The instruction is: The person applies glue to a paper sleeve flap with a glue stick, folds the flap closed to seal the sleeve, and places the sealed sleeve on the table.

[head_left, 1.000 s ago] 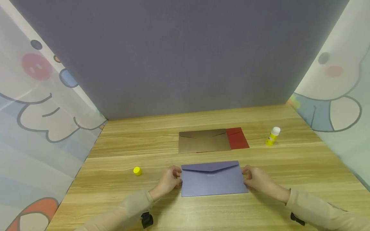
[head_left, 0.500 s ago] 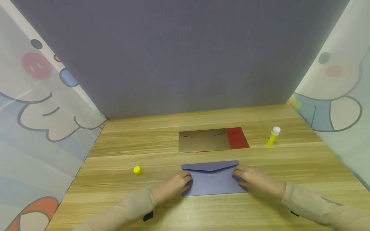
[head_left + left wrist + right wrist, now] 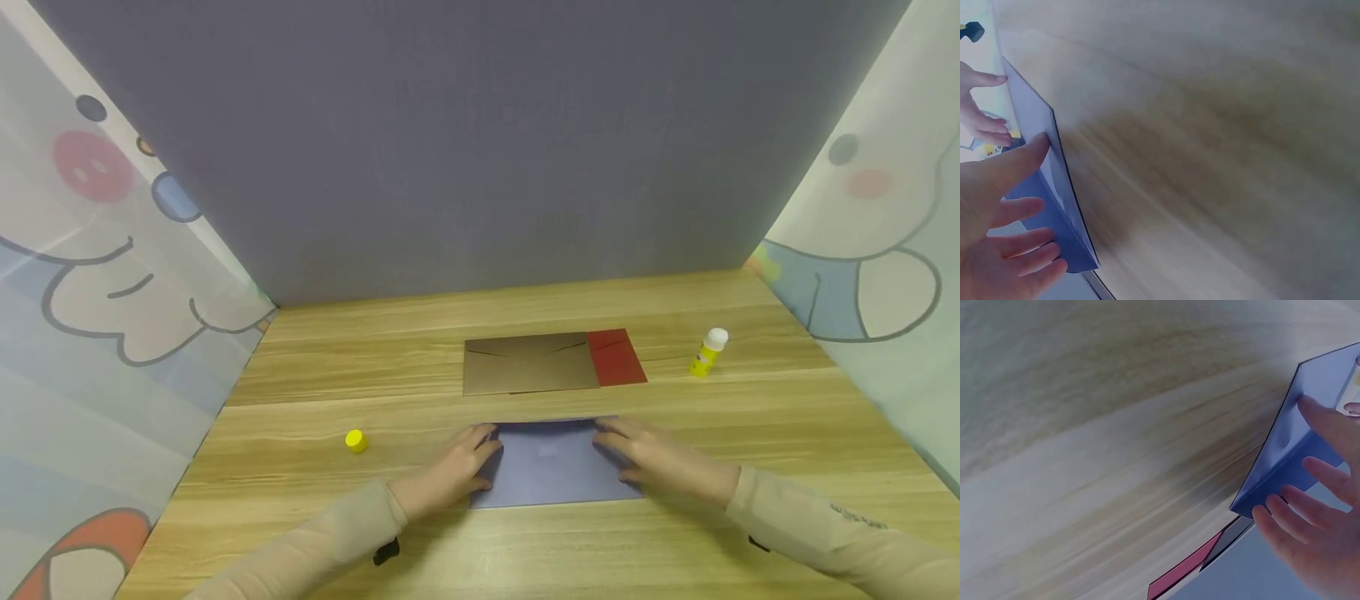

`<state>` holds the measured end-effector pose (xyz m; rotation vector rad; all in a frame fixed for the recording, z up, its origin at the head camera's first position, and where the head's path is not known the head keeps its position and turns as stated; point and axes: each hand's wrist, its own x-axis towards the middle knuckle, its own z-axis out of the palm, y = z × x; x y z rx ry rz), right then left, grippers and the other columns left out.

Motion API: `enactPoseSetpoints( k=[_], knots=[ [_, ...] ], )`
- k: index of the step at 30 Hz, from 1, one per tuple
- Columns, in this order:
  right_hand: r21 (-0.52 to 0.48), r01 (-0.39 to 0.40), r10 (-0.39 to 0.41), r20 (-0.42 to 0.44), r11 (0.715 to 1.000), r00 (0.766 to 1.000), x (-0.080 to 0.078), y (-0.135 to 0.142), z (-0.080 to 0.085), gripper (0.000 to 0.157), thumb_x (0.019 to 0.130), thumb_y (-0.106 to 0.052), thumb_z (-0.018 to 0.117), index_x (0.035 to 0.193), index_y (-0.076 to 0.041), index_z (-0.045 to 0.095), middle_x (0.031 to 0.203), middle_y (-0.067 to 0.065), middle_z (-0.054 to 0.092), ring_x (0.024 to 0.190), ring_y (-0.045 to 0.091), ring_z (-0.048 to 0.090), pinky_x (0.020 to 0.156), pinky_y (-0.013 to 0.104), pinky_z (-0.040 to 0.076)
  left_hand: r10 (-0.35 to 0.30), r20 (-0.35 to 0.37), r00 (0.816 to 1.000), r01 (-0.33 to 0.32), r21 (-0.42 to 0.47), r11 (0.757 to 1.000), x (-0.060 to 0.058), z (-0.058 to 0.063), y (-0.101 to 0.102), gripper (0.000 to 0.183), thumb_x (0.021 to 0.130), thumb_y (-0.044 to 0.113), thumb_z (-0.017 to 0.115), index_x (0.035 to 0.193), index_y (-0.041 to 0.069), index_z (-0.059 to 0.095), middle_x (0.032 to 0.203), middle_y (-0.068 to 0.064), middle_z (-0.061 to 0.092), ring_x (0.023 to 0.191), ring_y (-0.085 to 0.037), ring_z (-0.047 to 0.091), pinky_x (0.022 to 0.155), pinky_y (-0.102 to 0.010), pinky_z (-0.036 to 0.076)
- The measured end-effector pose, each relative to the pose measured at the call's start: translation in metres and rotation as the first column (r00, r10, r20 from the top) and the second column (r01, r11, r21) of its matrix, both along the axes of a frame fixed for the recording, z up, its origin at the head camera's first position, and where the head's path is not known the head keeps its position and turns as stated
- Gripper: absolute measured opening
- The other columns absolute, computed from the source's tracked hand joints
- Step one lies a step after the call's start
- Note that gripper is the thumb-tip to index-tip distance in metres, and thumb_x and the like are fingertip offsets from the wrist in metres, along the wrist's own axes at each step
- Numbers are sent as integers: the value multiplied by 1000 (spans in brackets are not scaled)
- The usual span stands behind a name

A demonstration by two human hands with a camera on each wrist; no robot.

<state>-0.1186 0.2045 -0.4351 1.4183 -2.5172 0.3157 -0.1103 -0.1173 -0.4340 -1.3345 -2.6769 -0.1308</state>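
A lavender envelope point(image 3: 551, 477) lies on the wooden table before me, its flap point(image 3: 1280, 476) along the far edge now standing up, seen nearly edge-on from the head. At the left end is my left hand point(image 3: 452, 468): its thumb presses the envelope's body, and its spread fingers are at the flap in the left wrist view. My right hand point(image 3: 654, 458) mirrors it at the right end, thumb on the body and loosely extended fingers by the flap. A small pale rectangular patch point(image 3: 548, 451) shows at the middle of the body. The hands cover the envelope's side edges.
Beyond the envelope, a bronze-brown envelope point(image 3: 528, 367) overlaps a red envelope point(image 3: 618, 358). A yellow glue stick with a white end point(image 3: 708, 353) stands at the back right. Left of the hands is a small yellow cap point(image 3: 356, 441). A grey panel point(image 3: 480, 167) rises behind the table.
Both hands have moved from the envelope's sides inward over its ends and toward the far edge. The flap, earlier folded down over the body, has lifted up. The other things stay put.
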Motion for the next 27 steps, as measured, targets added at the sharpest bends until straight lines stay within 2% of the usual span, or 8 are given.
enactPoseSetpoints(
  k=[6, 12, 16, 20, 23, 27],
  knots=[
    [26, 14, -15, 53, 1000, 998, -6, 2, 2, 66, 59, -24, 78, 113, 5, 54, 119, 25, 48, 105, 37, 49, 84, 45, 45, 27, 107, 994, -21, -55, 998, -6, 7, -1, 70, 71, 38, 69, 124, -2, 47, 130, -19, 39, 120, -30, 38, 101, -38, 31],
    [73, 16, -32, 214, 997, 976, -12, 2, 6, 74, 60, -23, 77, 120, 10, 47, 128, 28, 39, 112, 43, 41, 88, 50, 40, 50, 190, 980, -30, -110, 994, -14, 8, -1, 84, 69, 45, 66, 131, -3, 37, 138, -20, 29, 127, -32, 28, 104, -41, 25],
    [91, 30, -60, 342, 995, 938, -16, 3, 7, 78, 62, -22, 76, 124, 11, 42, 132, 28, 33, 117, 44, 35, 92, 51, 34, 58, 251, 966, -29, -118, 993, -18, 9, -1, 86, 69, 44, 68, 131, -6, 36, 139, -22, 26, 128, -34, 25, 104, -42, 24],
    [119, 45, -95, 461, 992, 882, -18, 3, 7, 83, 63, -25, 76, 128, 11, 37, 137, 27, 26, 122, 43, 29, 95, 51, 30, 79, 342, 936, -38, -126, 991, -20, 11, -1, 86, 71, 42, 68, 133, -6, 33, 141, -21, 22, 129, -33, 21, 105, -42, 21],
    [125, 50, -108, 520, 991, 847, -18, 3, 7, 88, 63, -28, 76, 130, 11, 34, 138, 28, 24, 123, 43, 27, 96, 51, 30, 93, 382, 920, -42, -140, 989, -22, 11, -2, 87, 72, 42, 67, 134, -6, 30, 142, -20, 20, 130, -32, 21, 106, -41, 19],
    [126, 55, -116, 552, 990, 826, -19, 2, 6, 91, 63, -31, 77, 130, 12, 33, 137, 28, 25, 123, 43, 27, 96, 50, 31, 103, 391, 915, -43, -158, 986, -24, 11, -1, 88, 71, 42, 67, 134, -7, 30, 142, -20, 22, 129, -32, 23, 106, -39, 19]
  ],
)
